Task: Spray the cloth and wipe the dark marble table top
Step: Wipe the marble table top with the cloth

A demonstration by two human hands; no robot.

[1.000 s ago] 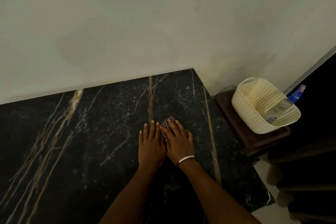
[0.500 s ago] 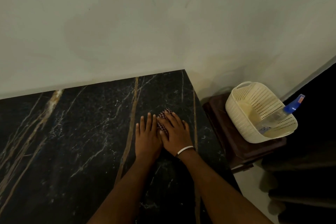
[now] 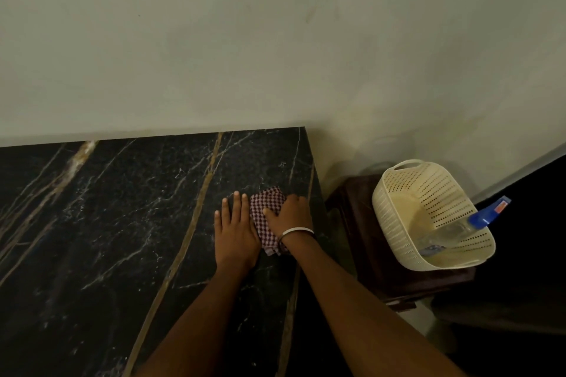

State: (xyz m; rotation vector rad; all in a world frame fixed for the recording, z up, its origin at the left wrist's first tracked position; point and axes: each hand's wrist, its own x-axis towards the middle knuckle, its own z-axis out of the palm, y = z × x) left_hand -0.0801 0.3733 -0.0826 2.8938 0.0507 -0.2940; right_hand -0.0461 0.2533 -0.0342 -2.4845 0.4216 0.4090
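Two hands work a checked cloth near the right edge of a dark marble table top.

Head view: the right hand (image 3: 291, 216), with a pale bangle (image 3: 296, 231) at the wrist, lies on top of the red-and-white checked cloth (image 3: 266, 223), its fingers curled down over the fabric and gripping it. The left hand (image 3: 234, 231) rests flat just beside the cloth, fingers straight and close together, its edge touching the fabric. The cloth sits on the dark marble table top (image 3: 107, 239), close to its right edge and not far from the pale wall (image 3: 245, 40). To the right, apart from the table, a cream perforated basket (image 3: 398, 202) stands on a dark wooden stool (image 3: 361, 239); a spray bottle (image 3: 459, 228) with a blue head leans inside the basket.
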